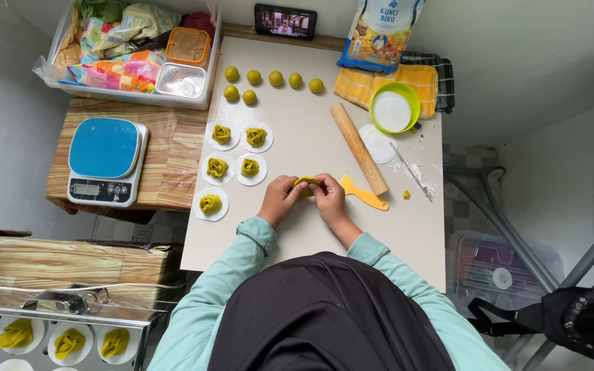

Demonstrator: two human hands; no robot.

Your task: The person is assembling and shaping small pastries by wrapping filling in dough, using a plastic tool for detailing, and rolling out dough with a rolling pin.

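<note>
The person stands at the near edge of the pale tabletop [297,227], and both hands meet just above that edge. The left hand [280,198] and the right hand [329,196] are each curled narrowly around one piece of yellow-green dough [306,183], which they hold together between the fingertips, I think to fold it into shape.

I take the wooden rolling pin [359,148] as landmark. The dough piece in the hands is just left of its near end. A yellow scraper [364,194] lies touching this near end, easy for the right hand to reach. Well left of the pin, five finished dough flowers [235,167] sit on white paper rounds, apart from each other, probably so that they do not stick. Beyond them, seven dough balls [271,82] wait near the far edge. Right of the pin stands a green bowl [394,107] of flour.

Between the pin and the flowers the surface is bare, so the hands have room. A blue kitchen scale [107,161] stands on a lower wooden shelf, far left of the pin.
</note>
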